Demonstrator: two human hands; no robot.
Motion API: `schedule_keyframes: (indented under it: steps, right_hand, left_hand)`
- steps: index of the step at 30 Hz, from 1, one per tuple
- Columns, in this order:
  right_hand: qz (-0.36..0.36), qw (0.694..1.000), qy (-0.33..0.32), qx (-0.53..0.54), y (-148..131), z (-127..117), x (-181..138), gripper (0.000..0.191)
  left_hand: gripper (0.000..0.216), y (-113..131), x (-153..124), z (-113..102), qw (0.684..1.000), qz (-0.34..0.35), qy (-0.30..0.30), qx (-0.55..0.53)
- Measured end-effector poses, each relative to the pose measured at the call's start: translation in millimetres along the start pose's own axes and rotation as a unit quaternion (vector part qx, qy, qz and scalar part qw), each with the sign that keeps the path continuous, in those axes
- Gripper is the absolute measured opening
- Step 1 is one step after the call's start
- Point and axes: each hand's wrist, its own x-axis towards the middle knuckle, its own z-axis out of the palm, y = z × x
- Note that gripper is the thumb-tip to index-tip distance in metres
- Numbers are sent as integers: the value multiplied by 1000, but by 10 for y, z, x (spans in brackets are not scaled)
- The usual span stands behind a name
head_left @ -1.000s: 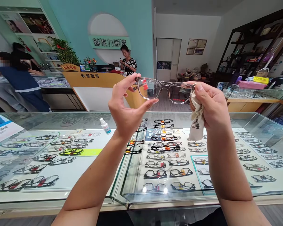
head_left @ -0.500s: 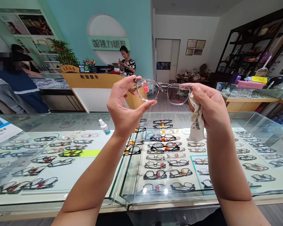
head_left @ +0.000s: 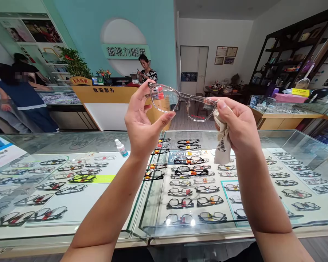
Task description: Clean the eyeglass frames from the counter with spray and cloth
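Observation:
A pair of clear-framed eyeglasses [head_left: 182, 97] is held up above the glass counter, tilted down toward the right. A red sticker shows on the left lens and small red print on the other. My left hand [head_left: 144, 116] grips the left end of the frame, fingertips at the top corner and thumb under the lens. On the other side my right hand [head_left: 236, 122] pinches the right end of the frame between thumb and fingers. It also holds a crumpled pale cleaning cloth [head_left: 223, 145] with dark printed characters, which hangs below the fingers.
Below is a glass display case [head_left: 153, 233] with rows of eyeglasses [head_left: 191, 170]. A small white spray bottle [head_left: 121, 148] stands on its top at left. Behind are a cashier counter [head_left: 90, 120] with a person [head_left: 147, 71], and other people [head_left: 24, 94] at far left.
Both hands have shifted slightly left with the eyeglasses. The frame has tilted, its left end rising and its right end dropping. The cloth moved left along with my right hand.

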Motion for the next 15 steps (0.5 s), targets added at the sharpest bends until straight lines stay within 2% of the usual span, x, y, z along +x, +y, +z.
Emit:
schedule_keyframes:
  steps: [6,15]
  right_hand:
    - [-6,1000,-3,-10,18,-22,-4,34]
    - [8,1000,-6,-11,0,-37,-14,35]
  left_hand:
    - [100,-35,18,24,999,-7,-1,-49]
    - [89,-28,14,25,996,-41,-8,-78]
